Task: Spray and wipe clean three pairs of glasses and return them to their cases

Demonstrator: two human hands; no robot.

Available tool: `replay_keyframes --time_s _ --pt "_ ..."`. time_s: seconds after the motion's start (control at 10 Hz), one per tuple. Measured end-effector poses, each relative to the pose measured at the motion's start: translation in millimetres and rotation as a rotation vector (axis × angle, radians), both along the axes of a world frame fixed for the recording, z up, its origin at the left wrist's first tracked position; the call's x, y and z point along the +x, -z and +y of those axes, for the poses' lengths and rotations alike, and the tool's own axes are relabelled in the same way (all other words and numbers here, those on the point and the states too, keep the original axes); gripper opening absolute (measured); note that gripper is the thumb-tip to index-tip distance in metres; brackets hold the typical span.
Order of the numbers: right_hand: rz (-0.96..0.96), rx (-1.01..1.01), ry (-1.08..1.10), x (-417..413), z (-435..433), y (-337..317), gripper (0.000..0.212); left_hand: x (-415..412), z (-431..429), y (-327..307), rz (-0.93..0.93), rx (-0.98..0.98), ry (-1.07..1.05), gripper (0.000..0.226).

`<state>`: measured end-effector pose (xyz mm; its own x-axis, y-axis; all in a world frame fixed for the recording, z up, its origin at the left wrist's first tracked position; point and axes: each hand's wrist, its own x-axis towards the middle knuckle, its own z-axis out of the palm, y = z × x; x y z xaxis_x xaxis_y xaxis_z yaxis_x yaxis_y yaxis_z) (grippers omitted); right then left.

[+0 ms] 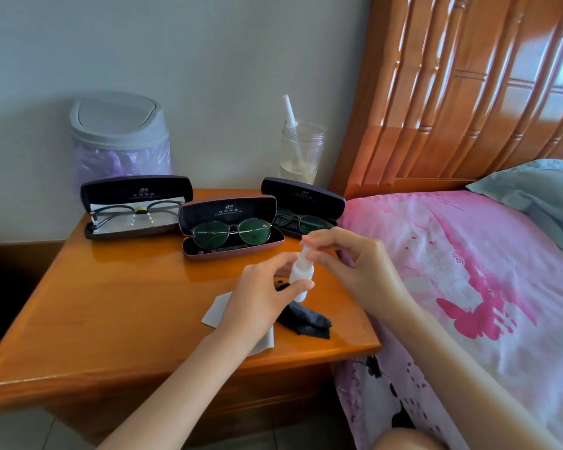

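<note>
A small white spray bottle [300, 275] is held upright above the nightstand. My left hand [260, 293] grips its body from the left. My right hand [345, 258] pinches its top with fingertips. Three open glasses cases stand at the back of the nightstand: a black case [134, 190] at the left with clear-lens glasses [127, 213], a maroon case [228, 209] in the middle with green-tinted round glasses [231, 232], and a black case [303, 198] at the right with dark glasses [301, 222]. A white cloth [216, 311] and a dark grey cloth [306, 321] lie under my hands.
The wooden nightstand [111, 303] has a small lidded bin [121, 138] with a purple liner at the back left and a clear jar [301, 152] with a white tube at the back right. A bed with pink sheet [468, 271] and wooden headboard [452, 92] borders the right.
</note>
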<state>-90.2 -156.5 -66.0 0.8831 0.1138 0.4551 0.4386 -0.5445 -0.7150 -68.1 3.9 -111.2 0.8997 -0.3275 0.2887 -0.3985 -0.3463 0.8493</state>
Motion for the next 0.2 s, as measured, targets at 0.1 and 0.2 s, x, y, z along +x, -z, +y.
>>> replay_keyframes --time_s 0.1,0.2 --pt "0.025 -0.022 -0.030 -2.2 -1.1 -3.3 0.019 -2.2 -0.4 -1.8 0.001 0.022 0.002 0.041" --pt "0.085 0.058 -0.065 -3.1 -1.4 -3.9 0.041 -3.1 -1.2 -5.3 0.016 0.015 -0.006 0.050"
